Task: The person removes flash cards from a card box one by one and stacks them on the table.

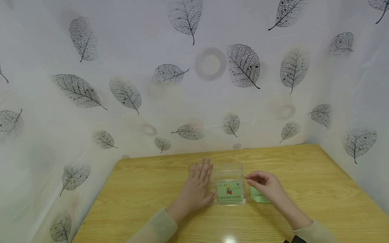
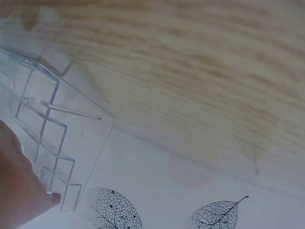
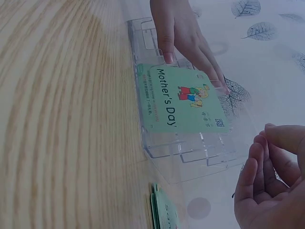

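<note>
A clear plastic tiered holder (image 1: 229, 174) stands on the table, with a green "Mother's Day" card (image 1: 230, 193) in its front slot. My left hand (image 1: 196, 189) rests on the holder's left part with its fingers straight. At the right edge of the holder is my right hand (image 1: 269, 186), fingers loosely curled, thumb near the index fingertip. In the right wrist view nothing shows between those fingers. Below this hand lies a small stack of green cards (image 1: 260, 197), partly hidden; the top one begins "San". The left wrist view shows the holder's stepped side wall (image 2: 88, 138).
The wood-grain table (image 1: 146, 189) carries the holder and the card stack. A pale curtain (image 1: 136, 40) printed with dark leaves hangs around its back and sides. A dark band (image 1: 294, 239) shows at the right sleeve.
</note>
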Demonstrator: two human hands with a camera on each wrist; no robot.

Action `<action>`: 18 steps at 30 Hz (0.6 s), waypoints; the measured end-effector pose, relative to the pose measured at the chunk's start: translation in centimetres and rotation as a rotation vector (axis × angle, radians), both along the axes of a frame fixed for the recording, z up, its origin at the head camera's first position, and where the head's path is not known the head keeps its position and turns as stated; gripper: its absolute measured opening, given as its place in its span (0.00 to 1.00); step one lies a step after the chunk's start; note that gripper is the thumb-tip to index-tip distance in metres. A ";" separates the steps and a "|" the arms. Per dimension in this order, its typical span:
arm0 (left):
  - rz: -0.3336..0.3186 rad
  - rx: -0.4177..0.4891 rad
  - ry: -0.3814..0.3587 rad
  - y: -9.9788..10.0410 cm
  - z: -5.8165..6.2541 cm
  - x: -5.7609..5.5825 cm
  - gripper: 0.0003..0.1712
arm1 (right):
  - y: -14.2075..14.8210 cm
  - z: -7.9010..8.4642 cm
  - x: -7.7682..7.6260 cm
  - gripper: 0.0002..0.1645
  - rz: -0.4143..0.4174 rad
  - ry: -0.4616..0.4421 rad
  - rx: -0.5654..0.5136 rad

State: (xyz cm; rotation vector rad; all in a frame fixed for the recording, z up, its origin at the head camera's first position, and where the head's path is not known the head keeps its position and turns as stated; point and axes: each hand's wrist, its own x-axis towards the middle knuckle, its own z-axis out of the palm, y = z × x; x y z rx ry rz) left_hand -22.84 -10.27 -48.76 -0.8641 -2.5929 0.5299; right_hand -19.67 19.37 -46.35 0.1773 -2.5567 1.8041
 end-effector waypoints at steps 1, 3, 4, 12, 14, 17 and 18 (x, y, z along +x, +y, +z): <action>0.004 -0.005 -0.002 0.0 0.0 0.0 0.56 | 0.0 -0.1 0.0 0.13 0.004 0.005 -0.003; 0.010 -0.011 -0.007 0.1 0.0 0.0 0.56 | -0.1 -0.2 -0.1 0.12 0.008 0.020 -0.007; 0.013 -0.012 -0.012 0.1 0.0 0.0 0.56 | -0.1 -0.3 -0.1 0.12 0.011 0.027 -0.011; 0.005 -0.003 -0.013 0.0 0.0 -0.1 0.56 | -0.3 -1.0 -0.3 0.12 0.038 0.033 -0.015; 0.003 0.002 -0.016 0.0 0.0 -0.1 0.56 | -0.4 -1.1 -0.3 0.12 0.043 0.030 -0.015; 0.005 -0.003 -0.017 0.0 0.0 -0.1 0.56 | -0.5 -1.1 -0.2 0.12 0.047 0.024 -0.012; 0.006 -0.005 -0.017 0.0 0.0 -0.1 0.56 | -0.5 -1.1 -0.2 0.12 0.048 0.022 -0.013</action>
